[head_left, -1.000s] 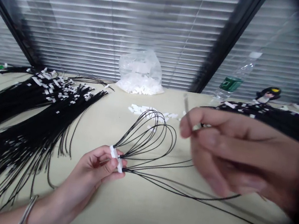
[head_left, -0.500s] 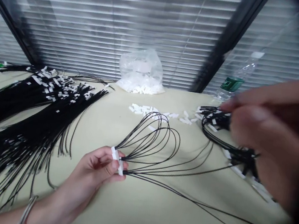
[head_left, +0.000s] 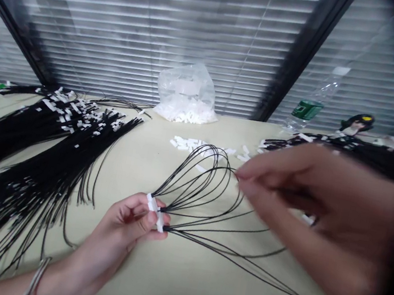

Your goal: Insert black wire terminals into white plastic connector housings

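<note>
My left hand (head_left: 131,224) pinches a long white connector (head_left: 155,212) between thumb and fingers, low in the middle of the head view. Thin black wires (head_left: 207,197) run out of the connector to the right; several curve up and back in loops, while others trail toward the lower right. My right hand (head_left: 308,206), somewhat blurred, is at the right with thumb and index fingertips pressed together at a black wire beside the loops. Its other fingers are curled, and black wire shows behind them.
Large bundles of black wires with white ends (head_left: 57,144) lie at the left. A clear bag of white pieces (head_left: 188,98) stands at the back, with loose white connectors (head_left: 190,145) before it. A plastic bottle (head_left: 307,109) and more black wires (head_left: 377,155) are at the right.
My right hand has moved left and down toward the loops, uncovering wires and a dark object with a yellow spot behind it. My left hand has barely moved.
</note>
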Demonstrator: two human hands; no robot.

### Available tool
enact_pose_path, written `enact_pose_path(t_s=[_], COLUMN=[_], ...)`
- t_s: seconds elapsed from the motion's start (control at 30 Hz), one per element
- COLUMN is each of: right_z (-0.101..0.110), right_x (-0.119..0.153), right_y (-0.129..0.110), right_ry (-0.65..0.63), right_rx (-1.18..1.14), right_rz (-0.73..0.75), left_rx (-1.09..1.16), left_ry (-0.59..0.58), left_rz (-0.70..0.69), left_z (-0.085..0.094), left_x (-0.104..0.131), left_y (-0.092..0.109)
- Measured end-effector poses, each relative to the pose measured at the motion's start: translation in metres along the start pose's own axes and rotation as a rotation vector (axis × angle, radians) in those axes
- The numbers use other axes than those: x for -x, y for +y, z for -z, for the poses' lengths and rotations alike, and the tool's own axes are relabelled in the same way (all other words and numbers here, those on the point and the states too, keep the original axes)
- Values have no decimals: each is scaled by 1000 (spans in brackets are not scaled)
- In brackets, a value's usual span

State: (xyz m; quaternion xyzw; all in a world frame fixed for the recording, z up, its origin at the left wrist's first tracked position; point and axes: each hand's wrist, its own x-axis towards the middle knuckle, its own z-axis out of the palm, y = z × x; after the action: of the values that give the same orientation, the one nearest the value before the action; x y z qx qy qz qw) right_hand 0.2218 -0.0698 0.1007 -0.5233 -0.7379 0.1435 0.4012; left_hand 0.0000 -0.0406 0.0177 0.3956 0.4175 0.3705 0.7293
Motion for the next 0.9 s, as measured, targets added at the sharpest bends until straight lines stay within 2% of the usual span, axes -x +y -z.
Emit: enact_pose_path(t_s=[0.13, 0.23, 0.37, 0.5, 0.67, 0.9], right_z=[-26, -36, -39, -37, -38, -37], right_x=[5, 5, 3, 2, 1, 0], right_y=[-3, 3, 6, 5, 5, 5], right_ry=[-231, -352, -413, -397, -399, -417], right_rx=[209, 280, 256, 206, 107, 15], right_rz=[276, 322, 374, 356, 227, 138], left_rx=[39, 48, 39, 40, 26, 35], left_ry=[-41, -56, -50, -43, -52, -44], left_rz=[-15, 1, 5, 12, 5, -3], left_z=[0, 1, 2, 2, 1, 2], left_x=[2, 3, 3, 2, 3, 2], left_y=[0, 0, 0, -1, -1, -2])
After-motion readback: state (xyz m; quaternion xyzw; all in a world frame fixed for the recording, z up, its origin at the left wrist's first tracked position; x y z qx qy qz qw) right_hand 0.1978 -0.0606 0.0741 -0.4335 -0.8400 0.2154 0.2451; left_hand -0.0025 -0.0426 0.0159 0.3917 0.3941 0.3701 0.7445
